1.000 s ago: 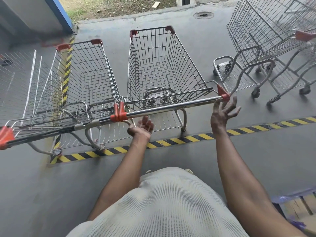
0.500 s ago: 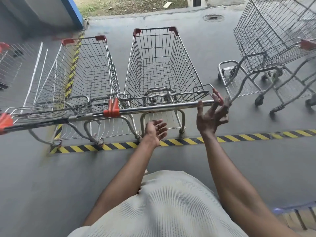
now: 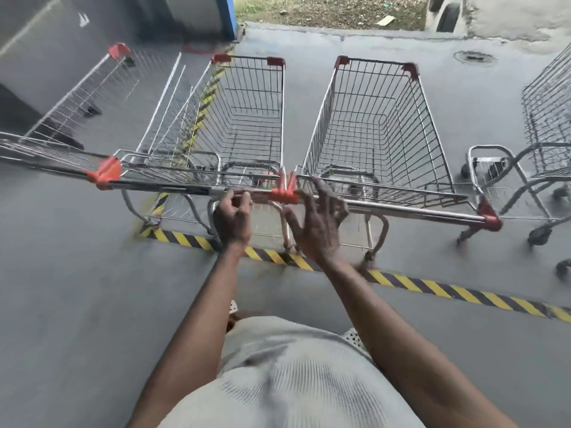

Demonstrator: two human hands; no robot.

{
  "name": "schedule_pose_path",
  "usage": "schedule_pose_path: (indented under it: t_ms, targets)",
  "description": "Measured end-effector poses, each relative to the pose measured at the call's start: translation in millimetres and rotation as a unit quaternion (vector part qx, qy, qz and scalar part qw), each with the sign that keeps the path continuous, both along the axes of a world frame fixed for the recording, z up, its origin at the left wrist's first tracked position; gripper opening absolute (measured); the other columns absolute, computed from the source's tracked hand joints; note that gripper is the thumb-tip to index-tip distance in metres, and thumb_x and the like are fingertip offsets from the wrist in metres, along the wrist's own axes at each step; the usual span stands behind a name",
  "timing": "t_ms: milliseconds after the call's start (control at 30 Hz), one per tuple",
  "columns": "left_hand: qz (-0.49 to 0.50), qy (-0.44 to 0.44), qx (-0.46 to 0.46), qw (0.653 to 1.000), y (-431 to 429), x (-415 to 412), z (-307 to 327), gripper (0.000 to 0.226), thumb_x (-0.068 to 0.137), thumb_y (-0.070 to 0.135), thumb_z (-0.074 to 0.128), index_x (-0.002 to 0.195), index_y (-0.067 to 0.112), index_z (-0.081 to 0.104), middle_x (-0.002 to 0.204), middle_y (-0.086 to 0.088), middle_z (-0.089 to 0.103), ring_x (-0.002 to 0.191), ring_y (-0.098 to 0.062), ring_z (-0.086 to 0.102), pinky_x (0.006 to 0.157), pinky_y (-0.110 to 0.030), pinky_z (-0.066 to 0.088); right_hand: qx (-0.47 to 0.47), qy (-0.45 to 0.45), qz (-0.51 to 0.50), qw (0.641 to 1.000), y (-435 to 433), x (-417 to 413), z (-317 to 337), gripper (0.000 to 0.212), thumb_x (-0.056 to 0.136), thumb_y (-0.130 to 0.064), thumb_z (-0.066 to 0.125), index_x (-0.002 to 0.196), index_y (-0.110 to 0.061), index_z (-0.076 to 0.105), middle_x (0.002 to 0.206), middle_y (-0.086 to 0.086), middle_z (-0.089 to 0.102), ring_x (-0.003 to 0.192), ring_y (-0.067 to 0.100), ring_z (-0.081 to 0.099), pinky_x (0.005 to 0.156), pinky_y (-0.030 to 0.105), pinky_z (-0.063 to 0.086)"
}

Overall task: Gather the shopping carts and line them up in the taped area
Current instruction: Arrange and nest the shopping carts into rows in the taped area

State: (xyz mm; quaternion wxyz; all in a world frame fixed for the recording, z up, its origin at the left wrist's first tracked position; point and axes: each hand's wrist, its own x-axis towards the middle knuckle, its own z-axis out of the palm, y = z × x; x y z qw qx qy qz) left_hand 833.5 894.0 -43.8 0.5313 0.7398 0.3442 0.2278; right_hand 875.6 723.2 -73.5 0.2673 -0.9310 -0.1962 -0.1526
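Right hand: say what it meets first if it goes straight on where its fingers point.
The right hand would first meet the cart handle bar, right by its red end cap; blur hides whether it touches the bar.

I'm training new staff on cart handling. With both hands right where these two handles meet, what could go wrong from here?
Pinch: the left hand, gripping the middle cart's handle, and the right hand flank the orange end caps where both handles meet; fingers could get caught if the carts knock together.
Swing: the right hand lies spread at the end of the right cart's handle, so a push there may swivel it toward the loose cart.
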Motion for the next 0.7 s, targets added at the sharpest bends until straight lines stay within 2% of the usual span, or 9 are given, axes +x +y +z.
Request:
schedule_pose_path:
  t_ms: [67,167,233,300,400,500,567,633,700]
  targets:
    - [-0.012,0.001,0.112,0.994,62.2,-8.1,2.8,0.014,0.091,0.033,0.06,0.088,0.026,0.071,0.081,0.009,0.07,0.077,-0.018,0.067,0.069,-0.028,0.052,0.013,-0.027,0.033,0.999,52.7,-8.4,1.7,0.045,0.099,-0.059,0.048,0.126,-0.027,0.064,0.155,0.003,0.043,0.146,0.026,0.035,0.112,0.052,0.024]
    - [-0.034,0.009,0.292,0.956,172.6,-20.0,1.0,0.022,0.095,0.034,0.057,0.092,0.017,0.069,0.09,-0.006,0.066,0.086,-0.024,0.059,0.071,-0.032,0.043,0.037,-0.056,0.064,0.996,144.0,-9.4,3.7,0.036,0.099,-0.053,0.056,0.124,-0.027,0.059,0.142,0.002,0.054,0.137,0.028,0.045,0.114,0.057,0.026]
    - [-0.023,-0.013,0.4,0.916,257.7,-20.9,-8.8,0.019,0.095,0.03,0.058,0.093,0.014,0.069,0.094,-0.011,0.064,0.093,-0.03,0.056,0.083,-0.039,0.046,0.026,-0.061,0.035,0.997,210.2,-3.5,0.2,0.03,0.1,-0.052,0.055,0.12,-0.03,0.061,0.133,-0.004,0.059,0.126,0.024,0.052,0.106,0.057,0.034]
    - [-0.007,-0.007,0.47,0.883,327.6,-19.5,-18.6,0.021,0.096,0.03,0.058,0.097,0.013,0.069,0.099,-0.015,0.063,0.098,-0.033,0.055,0.092,-0.045,0.044,0.034,-0.072,-0.011,0.997,257.7,2.9,-5.8,0.03,0.101,-0.051,0.052,0.112,-0.027,0.067,0.121,-0.005,0.065,0.114,0.023,0.057,0.097,0.056,0.041]
    - [-0.018,0.07,0.491,0.868,393.4,-12.5,-24.8,0.033,0.096,0.042,0.053,0.107,0.016,0.069,0.113,-0.02,0.06,0.108,-0.038,0.054,0.098,-0.046,0.037,0.032,-0.013,-0.068,0.997,302.5,3.8,-10.9,0.039,0.102,-0.054,0.046,0.104,-0.023,0.068,0.107,0.001,0.069,0.102,0.026,0.06,0.088,0.051,0.048]
    - [-0.115,0.121,0.479,0.862,412.9,-2.9,-23.7,0.039,0.095,0.051,0.046,0.105,0.021,0.069,0.113,-0.016,0.059,0.109,-0.033,0.053,0.095,-0.044,0.036,-0.101,0.05,-0.145,0.983,316.0,-4.1,-10.1,0.056,0.103,-0.06,0.036,0.087,-0.021,0.072,0.085,0.001,0.074,0.09,0.024,0.067,0.09,0.042,0.037]
    - [-0.157,0.132,0.448,0.87,415.0,-0.3,-24.9,0.045,0.095,0.055,0.041,0.106,0.02,0.067,0.118,-0.017,0.056,0.109,-0.031,0.054,0.097,-0.045,0.036,-0.156,0.068,-0.164,0.972,321.1,-4.8,-5.3,0.067,0.105,-0.058,0.033,0.073,-0.016,0.074,0.068,0.004,0.07,0.074,0.023,0.066,0.091,0.04,0.035]
    - [-0.169,0.132,0.41,0.886,414.2,-2.9,-27.0,0.043,0.096,0.054,0.042,0.108,0.02,0.066,0.121,-0.018,0.054,0.104,-0.031,0.056,0.098,-0.045,0.036,-0.19,0.097,-0.171,0.962,322.4,-3.8,0.4,0.068,0.105,-0.055,0.032,0.072,-0.015,0.076,0.063,0.004,0.067,0.063,0.019,0.057,0.094,0.039,0.036]
    - [-0.182,0.134,0.388,0.894,415.0,-4.7,-24.9,0.037,0.097,0.05,0.047,0.11,0.02,0.065,0.12,-0.018,0.053,0.098,-0.031,0.057,0.094,-0.045,0.039,-0.205,0.123,-0.181,0.954,325.9,-2.2,5.9,0.066,0.105,-0.05,0.033,0.065,-0.012,0.069,0.062,0.003,0.064,0.062,0.017,0.053,0.097,0.038,0.037]
